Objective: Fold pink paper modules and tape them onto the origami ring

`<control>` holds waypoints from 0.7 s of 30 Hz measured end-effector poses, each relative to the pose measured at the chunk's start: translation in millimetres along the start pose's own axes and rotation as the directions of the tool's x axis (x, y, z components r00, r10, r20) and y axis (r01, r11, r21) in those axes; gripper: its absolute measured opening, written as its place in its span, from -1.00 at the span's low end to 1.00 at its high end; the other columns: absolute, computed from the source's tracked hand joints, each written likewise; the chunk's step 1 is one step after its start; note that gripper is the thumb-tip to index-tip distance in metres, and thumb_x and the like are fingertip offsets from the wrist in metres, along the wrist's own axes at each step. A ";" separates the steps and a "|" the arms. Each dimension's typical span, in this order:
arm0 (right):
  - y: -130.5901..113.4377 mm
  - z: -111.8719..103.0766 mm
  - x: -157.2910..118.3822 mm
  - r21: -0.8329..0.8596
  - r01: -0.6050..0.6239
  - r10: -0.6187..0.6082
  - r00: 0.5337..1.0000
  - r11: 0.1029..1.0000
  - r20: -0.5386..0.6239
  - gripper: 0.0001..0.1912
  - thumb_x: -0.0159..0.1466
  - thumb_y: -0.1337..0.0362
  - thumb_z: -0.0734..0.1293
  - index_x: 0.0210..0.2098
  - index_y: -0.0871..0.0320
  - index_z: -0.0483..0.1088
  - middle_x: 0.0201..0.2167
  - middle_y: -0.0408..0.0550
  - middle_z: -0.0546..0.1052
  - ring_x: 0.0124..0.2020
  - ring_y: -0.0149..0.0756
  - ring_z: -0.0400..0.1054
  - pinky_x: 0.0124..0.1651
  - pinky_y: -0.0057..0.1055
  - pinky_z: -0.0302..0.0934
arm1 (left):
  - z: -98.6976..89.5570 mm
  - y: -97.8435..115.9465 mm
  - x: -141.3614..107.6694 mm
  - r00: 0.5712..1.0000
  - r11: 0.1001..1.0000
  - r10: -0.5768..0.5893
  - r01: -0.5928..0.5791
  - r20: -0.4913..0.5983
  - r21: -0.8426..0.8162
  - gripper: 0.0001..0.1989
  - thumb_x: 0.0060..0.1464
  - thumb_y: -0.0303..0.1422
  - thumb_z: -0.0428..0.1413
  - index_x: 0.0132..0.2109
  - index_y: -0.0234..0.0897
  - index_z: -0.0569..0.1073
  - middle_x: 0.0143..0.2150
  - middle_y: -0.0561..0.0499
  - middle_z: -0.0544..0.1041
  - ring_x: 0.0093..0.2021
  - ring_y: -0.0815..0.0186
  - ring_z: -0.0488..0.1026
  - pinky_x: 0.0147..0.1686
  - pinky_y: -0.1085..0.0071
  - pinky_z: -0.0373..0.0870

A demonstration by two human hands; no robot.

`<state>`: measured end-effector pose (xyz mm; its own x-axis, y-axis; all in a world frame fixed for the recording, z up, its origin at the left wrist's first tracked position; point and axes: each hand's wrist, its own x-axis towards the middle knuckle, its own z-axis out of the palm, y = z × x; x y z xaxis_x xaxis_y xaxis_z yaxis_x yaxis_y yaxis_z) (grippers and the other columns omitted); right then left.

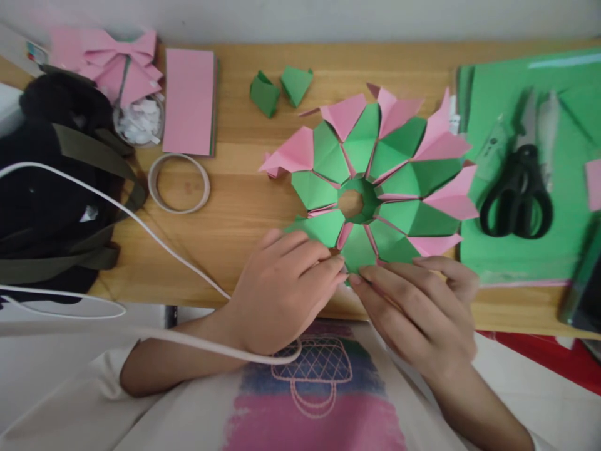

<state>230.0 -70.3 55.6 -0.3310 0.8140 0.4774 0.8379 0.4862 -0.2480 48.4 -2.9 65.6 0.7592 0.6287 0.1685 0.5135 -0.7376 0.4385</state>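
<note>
A ring-shaped paper flower (328,156) of folded green and pink pieces lies on the wooden table, its round hole showing the wood. At its near edge, my left hand (286,288) pinches the paper with thumb and index finger. My right hand (417,307) pinches the same lower edge just beside it, the fingertips of both hands almost meeting. Exactly which fold lies between the fingers is hidden. Pink points stand out along the flower's left, far and right sides. Two loose green folded pieces (264,94) sit beyond it to the left.
To the right, black scissors (519,188) and a cutter (548,138) rest on green sheets (483,250). At left are a tape roll (205,188), a pink paper stack (188,103), a pink bow (119,50), a cup of scraps (139,122) and a black bag (28,188). A white cable (169,247) crosses the table.
</note>
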 end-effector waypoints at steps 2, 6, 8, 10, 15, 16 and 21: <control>-0.2 -0.3 -0.5 0.001 0.007 -0.007 1.000 1.000 0.012 -0.90 0.18 0.44 0.39 -0.39 0.13 0.45 -0.39 -0.16 0.62 -0.33 -0.34 0.48 -0.17 -0.26 0.25 | -0.2 1.1 0.0 1.000 1.000 0.007 -0.007 0.012 0.021 -0.85 0.22 -0.40 0.05 -0.21 -0.32 0.51 -0.33 0.00 0.57 -0.32 0.27 0.41 -0.33 0.28 0.23; -1.4 0.5 -1.6 -0.010 -0.009 0.009 1.000 1.000 0.001 -0.90 0.15 0.47 0.41 -0.40 0.17 0.46 -0.38 -0.15 0.61 -0.31 -0.32 0.48 -0.14 -0.25 0.25 | 0.2 4.6 0.6 1.000 0.995 0.027 -0.028 0.007 0.092 -0.86 0.23 -0.41 0.05 -0.18 -0.32 0.50 -0.35 0.04 0.55 -0.32 0.27 0.40 -0.33 0.30 0.20; -2.3 0.6 -1.4 -0.010 -0.012 0.012 1.000 1.000 -0.011 -0.90 0.14 0.48 0.42 -0.39 0.20 0.45 -0.39 -0.13 0.61 -0.31 -0.32 0.48 -0.13 -0.24 0.25 | 0.8 5.6 0.9 0.999 0.991 0.036 -0.037 0.004 0.127 -0.88 0.22 -0.44 0.05 -0.19 -0.32 0.49 -0.36 0.04 0.54 -0.33 0.27 0.39 -0.33 0.30 0.19; -2.9 0.3 -0.9 -0.009 -0.003 0.003 1.000 1.000 0.001 -0.91 0.15 0.47 0.41 -0.38 0.20 0.44 -0.39 -0.14 0.62 -0.31 -0.33 0.48 -0.13 -0.25 0.25 | 1.5 5.4 1.0 0.999 0.987 0.044 -0.044 0.003 0.152 -0.88 0.21 -0.47 0.05 -0.21 -0.33 0.49 -0.37 0.04 0.54 -0.34 0.28 0.39 -0.33 0.30 0.18; -2.1 1.6 -2.0 0.012 -0.013 0.014 1.000 1.000 -0.015 -0.90 0.17 0.47 0.41 -0.38 0.18 0.44 -0.39 -0.16 0.62 -0.33 -0.37 0.47 -0.13 -0.25 0.24 | 1.9 0.9 -1.1 0.999 0.991 0.049 -0.050 0.005 0.126 -0.88 0.21 -0.46 0.05 -0.18 -0.33 0.49 -0.35 0.04 0.54 -0.32 0.29 0.38 -0.33 0.30 0.21; -1.4 2.3 -2.9 0.023 -0.034 0.035 0.999 0.999 -0.029 -0.90 0.15 0.47 0.42 -0.38 0.18 0.44 -0.40 -0.15 0.61 -0.34 -0.37 0.46 -0.12 -0.25 0.23 | 1.7 -0.1 -1.7 0.999 0.993 0.050 -0.050 0.008 0.109 -0.87 0.22 -0.46 0.05 -0.16 -0.33 0.49 -0.34 0.04 0.54 -0.31 0.30 0.38 -0.31 0.31 0.23; 3.6 3.8 -7.0 0.099 -0.108 0.113 0.993 0.989 -0.046 -0.85 0.11 0.47 0.44 -0.33 0.19 0.43 -0.36 -0.09 0.60 -0.33 -0.33 0.43 -0.14 -0.21 0.22 | 0.2 -3.1 -1.4 0.997 0.997 0.070 -0.070 -0.010 0.034 -0.89 0.21 -0.46 0.07 -0.18 -0.28 0.49 -0.28 0.07 0.56 -0.26 0.32 0.37 -0.24 0.34 0.31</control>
<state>233.7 -73.1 48.2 -0.2137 0.8482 0.4847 0.8215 0.4245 -0.3806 45.8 -1.5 63.7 0.7893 0.5778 0.2080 0.4726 -0.7877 0.3951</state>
